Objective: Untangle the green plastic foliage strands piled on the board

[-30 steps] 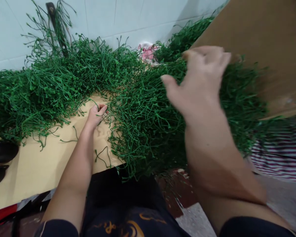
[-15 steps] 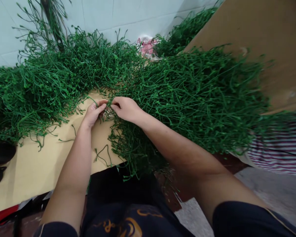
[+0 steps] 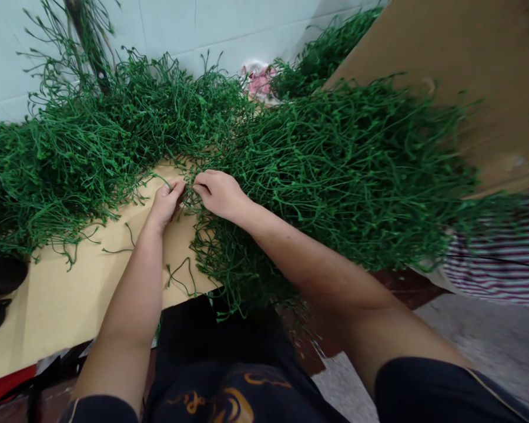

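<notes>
My left hand (image 3: 166, 202) is closed in a pinch over the board, thumb against the fingers, with a thin green plastic-looking stem showing at its fingertips. Just to its right, my right hand (image 3: 218, 191) pinches at green stems too, its fingertips a short gap from the left ones. Exactly which strands each hand grips is partly hidden. Beside and under my right hand and forearm lies a large heap of thin green stems (image 3: 344, 170) with small bud-like tips. A second heap of the same stems (image 3: 74, 158) spreads beyond my left hand.
Several loose stems (image 3: 183, 276) lie on the tan board (image 3: 79, 299). A brown panel (image 3: 480, 76) leans at the right, near striped cloth (image 3: 494, 264). Black objects (image 3: 2, 275) sit at the left edge. Pink-and-white cloth (image 3: 259, 82) lies against the tiled wall (image 3: 229, 23).
My two hands stay close together at nearly the same spot. The left fingers have drawn into a tighter pinch. The view has shifted slightly.
</notes>
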Demonstrator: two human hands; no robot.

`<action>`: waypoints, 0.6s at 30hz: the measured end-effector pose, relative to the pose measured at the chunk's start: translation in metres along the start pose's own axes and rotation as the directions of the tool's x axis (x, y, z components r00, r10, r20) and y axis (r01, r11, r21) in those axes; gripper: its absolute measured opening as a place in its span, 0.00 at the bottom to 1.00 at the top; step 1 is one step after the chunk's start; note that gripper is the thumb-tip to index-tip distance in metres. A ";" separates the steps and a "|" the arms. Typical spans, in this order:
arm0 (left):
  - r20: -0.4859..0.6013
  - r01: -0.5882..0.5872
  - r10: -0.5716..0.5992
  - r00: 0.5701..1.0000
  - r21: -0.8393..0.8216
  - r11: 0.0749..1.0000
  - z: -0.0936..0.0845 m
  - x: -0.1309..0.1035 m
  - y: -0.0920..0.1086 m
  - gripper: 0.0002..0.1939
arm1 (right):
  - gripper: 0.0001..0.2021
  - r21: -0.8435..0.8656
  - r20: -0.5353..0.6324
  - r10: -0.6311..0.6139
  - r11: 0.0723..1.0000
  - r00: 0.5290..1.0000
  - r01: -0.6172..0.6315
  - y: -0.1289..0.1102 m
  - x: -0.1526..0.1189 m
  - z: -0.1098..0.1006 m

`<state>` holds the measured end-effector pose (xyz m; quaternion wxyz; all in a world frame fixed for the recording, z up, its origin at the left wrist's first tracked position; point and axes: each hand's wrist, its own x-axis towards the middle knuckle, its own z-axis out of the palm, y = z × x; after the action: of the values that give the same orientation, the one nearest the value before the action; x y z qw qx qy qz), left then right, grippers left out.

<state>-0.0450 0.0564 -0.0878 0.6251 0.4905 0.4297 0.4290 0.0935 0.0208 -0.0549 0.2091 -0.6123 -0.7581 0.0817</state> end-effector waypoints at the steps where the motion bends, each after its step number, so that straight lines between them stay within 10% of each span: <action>1: -0.007 -0.002 0.002 1.000 0.009 1.000 0.000 0.001 -0.001 0.12 | 0.12 -0.005 0.005 0.007 1.000 1.000 -0.007 -0.001 0.000 0.000; 13: -0.216 -0.095 0.131 0.968 0.168 0.981 0.008 0.014 -0.011 0.13 | 0.11 0.018 0.103 0.077 0.997 0.992 -0.079 -0.023 -0.014 -0.004; 18: -0.077 -0.028 0.035 0.996 0.086 0.996 0.001 0.010 -0.005 0.16 | 0.11 0.129 0.074 0.081 0.988 0.994 -0.090 -0.020 -0.015 -0.006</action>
<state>-0.0403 0.0652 -0.0939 0.5795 0.5059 0.4640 0.4392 0.0804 0.0009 -0.0455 0.2195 -0.6261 -0.7306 0.1616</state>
